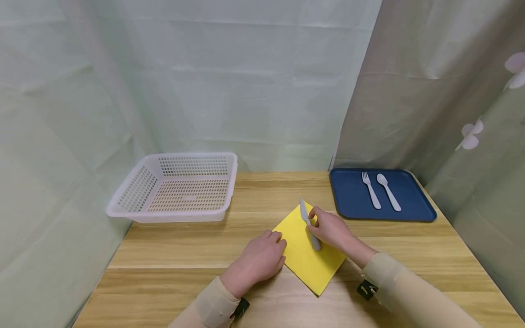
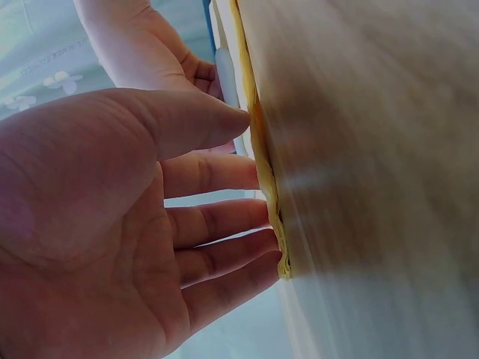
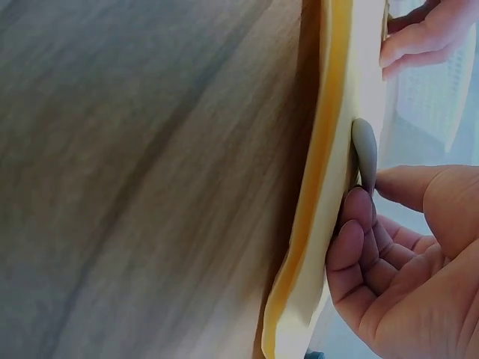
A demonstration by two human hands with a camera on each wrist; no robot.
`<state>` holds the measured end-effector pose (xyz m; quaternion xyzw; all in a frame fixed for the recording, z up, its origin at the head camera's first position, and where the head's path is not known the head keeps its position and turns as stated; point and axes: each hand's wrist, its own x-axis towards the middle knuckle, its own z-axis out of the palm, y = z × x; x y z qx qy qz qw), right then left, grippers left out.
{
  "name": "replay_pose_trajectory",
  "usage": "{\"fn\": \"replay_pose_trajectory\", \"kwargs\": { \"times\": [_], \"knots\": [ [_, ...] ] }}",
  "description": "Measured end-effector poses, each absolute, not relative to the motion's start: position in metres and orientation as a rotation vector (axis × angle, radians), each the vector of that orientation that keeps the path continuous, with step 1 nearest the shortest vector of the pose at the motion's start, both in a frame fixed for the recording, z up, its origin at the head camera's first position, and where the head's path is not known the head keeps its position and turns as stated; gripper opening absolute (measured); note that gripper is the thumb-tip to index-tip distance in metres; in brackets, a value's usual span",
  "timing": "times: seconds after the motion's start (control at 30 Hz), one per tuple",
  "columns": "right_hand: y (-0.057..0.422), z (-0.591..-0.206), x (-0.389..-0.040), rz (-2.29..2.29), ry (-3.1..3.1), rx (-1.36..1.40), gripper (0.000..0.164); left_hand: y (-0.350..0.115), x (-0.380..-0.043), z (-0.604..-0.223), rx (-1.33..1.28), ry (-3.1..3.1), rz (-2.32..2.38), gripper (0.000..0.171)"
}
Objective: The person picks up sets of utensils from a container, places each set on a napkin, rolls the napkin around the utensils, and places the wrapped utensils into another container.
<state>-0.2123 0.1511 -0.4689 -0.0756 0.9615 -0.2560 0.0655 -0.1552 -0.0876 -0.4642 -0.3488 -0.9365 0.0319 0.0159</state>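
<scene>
A yellow folded napkin (image 1: 301, 259) lies at an angle on the wooden table. On top of it is a white plastic knife (image 1: 304, 212), its blade toward the far corner and its handle toward me. My right hand (image 1: 331, 229) pinches the knife between thumb and fingers; in the right wrist view the handle end (image 3: 364, 146) shows just beyond the fingertips, close over the napkin. My left hand (image 1: 262, 256) rests at the napkin's left edge. In the left wrist view its thumb and fairly straight fingers (image 2: 217, 223) touch the napkin's layered edge (image 2: 263, 164).
A white perforated plastic basket (image 1: 209, 215) stands at the back left of the table (image 1: 164, 255). At the back right is a blue tray (image 1: 348, 196) bearing a white fork (image 1: 372, 193) and a white spoon (image 1: 389, 193). Curtains (image 1: 246, 91) hang close around the back and sides.
</scene>
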Motion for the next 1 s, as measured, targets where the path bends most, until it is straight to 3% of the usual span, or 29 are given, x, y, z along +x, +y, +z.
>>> {"fn": "replay_pose_trajectory", "kwargs": {
  "times": [0.4,0.63,1.0],
  "knots": [
    [0.160,-0.470,-0.202,-0.722,3.002,-0.415,0.026,-0.086,-0.156,-0.466,-1.092,-2.916,0.119,0.033],
    [0.170,-0.468,-0.193,-0.614,3.018,-0.687,0.040,-0.087,-0.155,-0.464,-1.088,-2.910,0.119,0.033],
    [0.185,-0.465,-0.190,-0.567,2.816,-0.845,0.057,-0.088,-0.154,-0.464,-1.083,-2.918,0.118,0.033]
  ]
}}
